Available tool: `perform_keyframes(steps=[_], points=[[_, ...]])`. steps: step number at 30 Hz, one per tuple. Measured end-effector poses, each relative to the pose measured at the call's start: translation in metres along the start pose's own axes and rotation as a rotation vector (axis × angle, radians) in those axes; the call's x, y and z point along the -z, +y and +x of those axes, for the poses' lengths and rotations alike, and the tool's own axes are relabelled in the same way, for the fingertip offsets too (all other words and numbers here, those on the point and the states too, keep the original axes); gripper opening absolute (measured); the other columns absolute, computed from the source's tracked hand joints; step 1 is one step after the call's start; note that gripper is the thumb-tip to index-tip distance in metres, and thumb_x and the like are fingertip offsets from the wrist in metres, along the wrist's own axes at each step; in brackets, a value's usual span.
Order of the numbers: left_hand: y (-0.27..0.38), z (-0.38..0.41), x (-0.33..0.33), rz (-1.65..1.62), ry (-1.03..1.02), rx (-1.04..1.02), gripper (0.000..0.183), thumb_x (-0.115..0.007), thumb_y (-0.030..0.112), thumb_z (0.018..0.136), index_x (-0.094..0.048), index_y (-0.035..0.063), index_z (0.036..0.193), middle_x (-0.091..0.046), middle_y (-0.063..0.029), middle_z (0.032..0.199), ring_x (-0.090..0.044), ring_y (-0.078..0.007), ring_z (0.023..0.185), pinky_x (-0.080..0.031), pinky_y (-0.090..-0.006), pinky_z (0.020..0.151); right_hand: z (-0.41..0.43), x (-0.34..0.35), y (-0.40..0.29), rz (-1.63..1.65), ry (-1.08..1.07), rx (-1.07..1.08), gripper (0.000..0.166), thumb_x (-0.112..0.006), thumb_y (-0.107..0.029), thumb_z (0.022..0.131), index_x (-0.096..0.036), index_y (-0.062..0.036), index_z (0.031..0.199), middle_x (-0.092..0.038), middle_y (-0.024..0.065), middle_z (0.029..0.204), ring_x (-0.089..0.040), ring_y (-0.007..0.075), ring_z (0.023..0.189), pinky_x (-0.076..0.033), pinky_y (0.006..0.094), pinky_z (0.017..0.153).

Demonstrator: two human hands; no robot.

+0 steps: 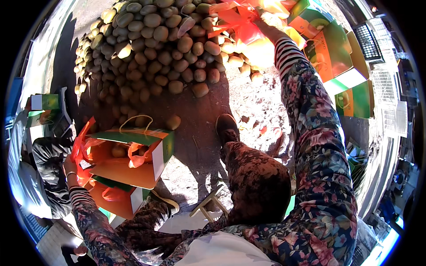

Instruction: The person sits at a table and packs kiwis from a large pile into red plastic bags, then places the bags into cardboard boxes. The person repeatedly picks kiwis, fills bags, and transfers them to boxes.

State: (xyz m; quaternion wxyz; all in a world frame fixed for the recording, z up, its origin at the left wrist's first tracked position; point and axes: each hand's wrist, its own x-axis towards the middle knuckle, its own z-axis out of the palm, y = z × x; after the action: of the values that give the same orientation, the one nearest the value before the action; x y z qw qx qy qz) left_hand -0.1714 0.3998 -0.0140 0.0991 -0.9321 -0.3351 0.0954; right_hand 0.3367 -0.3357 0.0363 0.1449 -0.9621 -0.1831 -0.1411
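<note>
My left hand point(69, 168) holds a red plastic bag point(83, 146) at the left side of an open fruit carton point(123, 169). Several kiwifruit point(118, 151) lie inside this carton, with a loop of red plastic over its right part. Under it another carton point(111, 201) also has red plastic in its opening. At the upper right, my right hand point(264, 20) reaches among thin red plastic bags point(241, 21) lying on the fruit. Strong glare and the plastic hide its fingers. A large heap of kiwifruit point(153, 50) spreads over the ground ahead of me.
Green and orange cartons point(329, 50) stand to the right of the heap, and a black plastic crate point(367, 43) is beyond them. A small wooden stool point(209, 202) is between my legs. At the left sits another person in dark trousers point(53, 173), close to a small carton point(45, 103).
</note>
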Motion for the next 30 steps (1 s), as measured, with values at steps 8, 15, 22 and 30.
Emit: perform_keyframes(steps=[8,15,22,30], points=[[0.014,-0.009,0.045,-0.02,0.217,-0.317,0.066,-0.069,0.028,0.077,-0.041,0.0072,0.133,-0.048,-0.0148,0.13,-0.042,-0.0342,0.12,-0.033,-0.0437,0.102,-0.169,-0.001,0.072,0.131,-0.196,-0.038,0.032,-0.056,-0.009,0.078,-0.052,-0.006,0.11,-0.06,0.0184,0.095,-0.058,0.0332,0.094,-0.045,0.0424,0.082],[0.166,-0.142,0.136,-0.484,0.519,-0.195,0.036,-0.061,0.019,0.087,-0.054,0.0033,0.12,-0.06,-0.0134,0.113,-0.063,-0.0226,0.095,-0.051,-0.0307,0.081,-0.558,0.037,0.025,0.21,-0.862,-0.583,0.021,-0.058,-0.008,0.073,-0.051,0.0029,0.09,-0.059,0.025,0.078,-0.058,0.0429,0.079,-0.047,0.0485,0.07],[0.332,-0.337,0.067,-0.774,-0.492,-0.605,0.036,-0.063,0.008,0.081,-0.054,0.0021,0.115,-0.058,-0.0091,0.097,-0.057,-0.0175,0.082,-0.047,-0.0286,0.075,-0.665,0.006,-0.047,0.441,-1.224,-0.483,0.023,-0.061,-0.012,0.073,-0.055,-0.0025,0.093,-0.058,0.0232,0.093,-0.056,0.0391,0.091,-0.046,0.0474,0.077],[0.321,-0.452,-0.141,-1.01,-1.29,-0.53,0.047,-0.053,0.03,0.084,-0.056,-0.0015,0.118,-0.061,-0.0128,0.116,-0.059,-0.0277,0.102,-0.043,-0.0377,0.095,-0.677,0.041,-0.04,0.244,-1.144,-0.607,0.035,-0.063,-0.013,0.072,-0.054,-0.0052,0.104,-0.053,0.0206,0.108,-0.047,0.0373,0.105,-0.042,0.0483,0.086]])
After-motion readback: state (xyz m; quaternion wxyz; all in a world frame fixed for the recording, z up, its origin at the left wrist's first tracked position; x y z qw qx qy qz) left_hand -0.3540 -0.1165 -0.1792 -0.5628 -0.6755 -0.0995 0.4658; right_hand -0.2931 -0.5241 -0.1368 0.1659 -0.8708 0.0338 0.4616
